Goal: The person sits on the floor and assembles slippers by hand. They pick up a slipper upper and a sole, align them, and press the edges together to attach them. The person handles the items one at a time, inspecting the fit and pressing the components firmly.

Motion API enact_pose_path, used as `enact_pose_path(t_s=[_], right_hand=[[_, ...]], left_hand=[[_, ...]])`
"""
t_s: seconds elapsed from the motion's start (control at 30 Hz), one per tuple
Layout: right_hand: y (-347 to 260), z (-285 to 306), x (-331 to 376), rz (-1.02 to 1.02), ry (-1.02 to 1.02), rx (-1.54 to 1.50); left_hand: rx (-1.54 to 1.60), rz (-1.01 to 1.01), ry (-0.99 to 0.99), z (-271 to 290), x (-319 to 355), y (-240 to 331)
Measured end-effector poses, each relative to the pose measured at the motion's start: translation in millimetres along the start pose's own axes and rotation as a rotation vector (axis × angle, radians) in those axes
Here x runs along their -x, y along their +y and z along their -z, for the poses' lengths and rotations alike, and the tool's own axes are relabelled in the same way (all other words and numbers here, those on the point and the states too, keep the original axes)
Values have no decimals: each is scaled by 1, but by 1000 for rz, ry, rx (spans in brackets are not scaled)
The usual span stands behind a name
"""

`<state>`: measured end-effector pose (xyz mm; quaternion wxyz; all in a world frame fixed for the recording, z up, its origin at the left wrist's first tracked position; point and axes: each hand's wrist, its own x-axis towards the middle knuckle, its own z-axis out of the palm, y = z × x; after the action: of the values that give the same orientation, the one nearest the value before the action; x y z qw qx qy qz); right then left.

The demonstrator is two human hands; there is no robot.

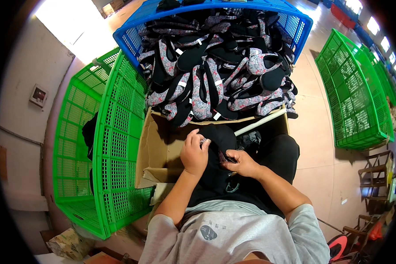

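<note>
The blue crate (126, 43) stood straight ahead of the seated person, packed with a heap of black shoes (202, 83) in flowered cloth. They came up so high that they hid its near side, presumably to keep plenty within arm's reach. A green crate (122, 132) stood close on the left, with dark stuff inside it, handy to that side; a second green crate (347, 97) was well apart, over on the right. Between the heap and the person's lap sat an open cardboard box (159, 141), perhaps placed to catch scraps, for some crumpled dark plastic (251, 139) lay within. A pale rod (262, 121) slanted across its right part.

The person's forearms came in from both sides and met over the black trousers (278, 156), the lap seeming to serve as a workbench. The left hand (195, 152) was raised a little higher, wrist bent inward, fingers curled toward the thumb; a small greyish bit showed there, but I couldn't tell what it was or how firmly it was gripped. The right hand (242, 163) reached in nearly level, thumb and fingers closed on a shoe (222, 157) between the hands, likely to steady it. Only a flowered patch showed; its black parts merged with the trousers.
</note>
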<state>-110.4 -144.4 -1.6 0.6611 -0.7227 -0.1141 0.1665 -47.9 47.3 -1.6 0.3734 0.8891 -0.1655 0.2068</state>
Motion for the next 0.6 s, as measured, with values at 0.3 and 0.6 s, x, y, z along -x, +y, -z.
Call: enact_pose_path(t_s=[0.3, 0.6], right_hand=[[10, -6, -12, -8, -63, -60], [14, -10, -12, -64, -43, -126]], left_hand=[[-300, 60, -74, -24, -33, -38], [-375, -38, -20, -52, -39, -59]])
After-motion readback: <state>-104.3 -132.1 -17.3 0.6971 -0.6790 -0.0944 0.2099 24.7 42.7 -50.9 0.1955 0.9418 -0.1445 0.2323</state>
